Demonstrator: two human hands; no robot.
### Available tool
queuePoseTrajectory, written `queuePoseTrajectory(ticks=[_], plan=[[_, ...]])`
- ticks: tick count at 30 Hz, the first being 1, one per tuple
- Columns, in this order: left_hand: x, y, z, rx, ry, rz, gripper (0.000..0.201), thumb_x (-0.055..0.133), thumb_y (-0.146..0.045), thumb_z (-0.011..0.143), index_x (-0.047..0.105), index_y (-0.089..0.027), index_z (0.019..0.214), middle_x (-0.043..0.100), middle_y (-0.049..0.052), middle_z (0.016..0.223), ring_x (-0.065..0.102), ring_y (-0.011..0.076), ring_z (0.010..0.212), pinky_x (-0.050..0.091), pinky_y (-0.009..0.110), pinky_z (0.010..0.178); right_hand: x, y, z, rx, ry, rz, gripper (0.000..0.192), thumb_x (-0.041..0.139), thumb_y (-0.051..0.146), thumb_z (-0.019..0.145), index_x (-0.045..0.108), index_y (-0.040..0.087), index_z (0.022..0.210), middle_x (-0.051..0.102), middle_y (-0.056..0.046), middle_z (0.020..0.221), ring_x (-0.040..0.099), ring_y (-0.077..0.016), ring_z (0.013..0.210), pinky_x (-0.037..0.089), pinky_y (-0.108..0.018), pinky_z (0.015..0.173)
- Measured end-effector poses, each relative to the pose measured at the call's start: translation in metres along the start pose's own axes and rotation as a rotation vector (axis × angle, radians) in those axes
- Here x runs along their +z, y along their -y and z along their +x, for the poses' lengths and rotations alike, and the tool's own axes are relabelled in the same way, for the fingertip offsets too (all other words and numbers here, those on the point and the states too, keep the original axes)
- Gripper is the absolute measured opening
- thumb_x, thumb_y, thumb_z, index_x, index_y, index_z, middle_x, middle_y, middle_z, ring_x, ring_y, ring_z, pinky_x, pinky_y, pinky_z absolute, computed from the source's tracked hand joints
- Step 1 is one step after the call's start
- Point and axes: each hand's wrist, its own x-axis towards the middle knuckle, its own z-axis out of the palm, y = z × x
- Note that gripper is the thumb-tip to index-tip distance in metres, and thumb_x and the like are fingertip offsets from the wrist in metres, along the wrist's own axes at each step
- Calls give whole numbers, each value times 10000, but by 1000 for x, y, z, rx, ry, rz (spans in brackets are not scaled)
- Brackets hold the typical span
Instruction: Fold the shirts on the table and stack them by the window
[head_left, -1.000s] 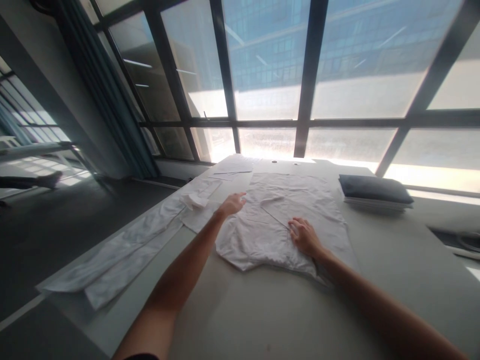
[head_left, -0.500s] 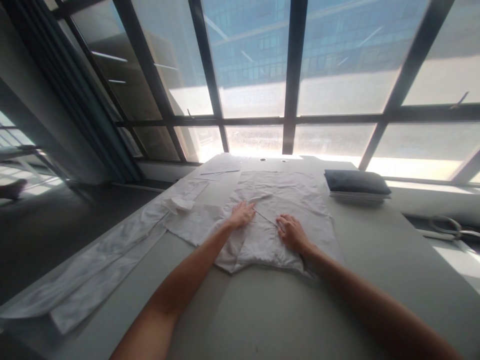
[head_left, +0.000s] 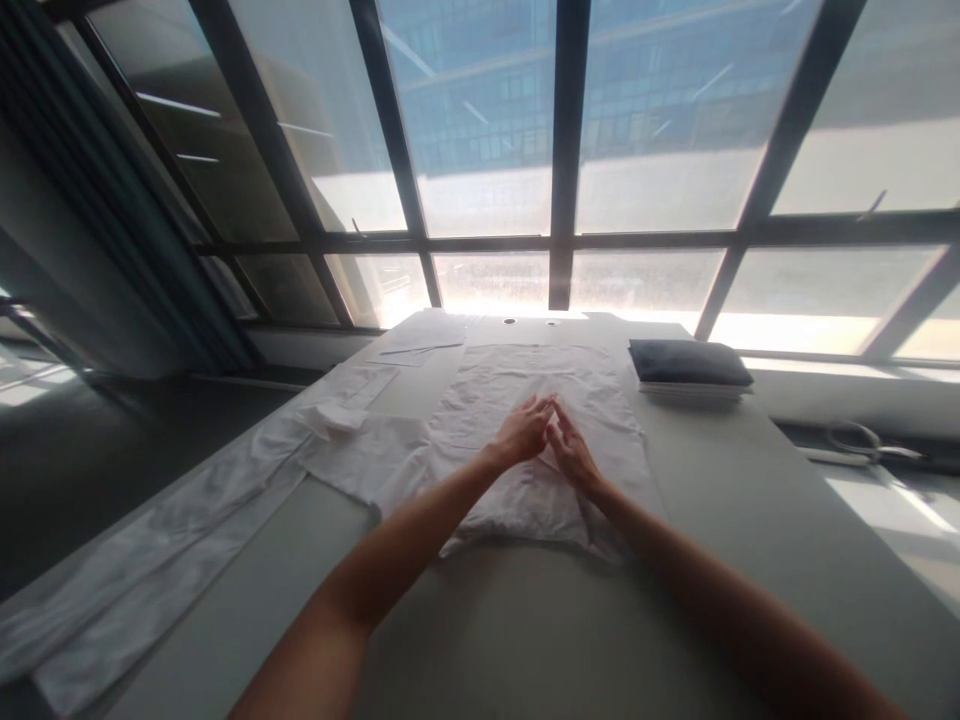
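Centrally — left hand (head_left: 523,434), right hand (head_left: 570,452) flat, fingertips meeting.

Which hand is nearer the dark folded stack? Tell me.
Right. The right hand lies flat on the white shirt, on the side toward the stack; the left hand rests just beyond it, farther away.

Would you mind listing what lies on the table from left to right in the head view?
Long white cloth strips → white garment under the left hand and right hand → dark folded stack → scissors.
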Motion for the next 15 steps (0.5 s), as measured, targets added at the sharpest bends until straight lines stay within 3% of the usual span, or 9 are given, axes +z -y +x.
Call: queuePoseTrajectory(ticks=[4,8,11,15], plan=[[3,-33,-7,79,17,-40,732,616,-204,898,381,-204,1591,330,111,1666,337,300,1522,339,458,1242,-9,0,6,156,-150,224,621,390,536,1001,493,218,1525,493,-106,1569,453,-257,1446,408,-455,1162],[-5,-38,-18,197,72,-152,869,651,-217,899,217,-208,1653,212,102,1709,260,299,1554,332,445,1244,-12,-6,9,238,-191,335,608,359,517,989,505,230,1505,551,-109,1513,557,-248,1352,521,-417,1049],[-12,-31,-28,239,103,-247,753,591,-228,953,278,-265,1637,263,63,1697,307,258,1539,337,416,1240,-18,-5,14,296,-237,369,591,368,546,970,575,233,1426,657,-106,1363,602,-248,1287,539,-416,1024],[-16,-10,-43,68,3,-249,497,503,-261,1001,534,-226,1496,490,103,1572,480,255,1437,385,433,1209,-53,3,20,340,-303,593,470,466,524,940,632,251,1284,704,-88,1225,684,-254,1117,589,-447,947]])
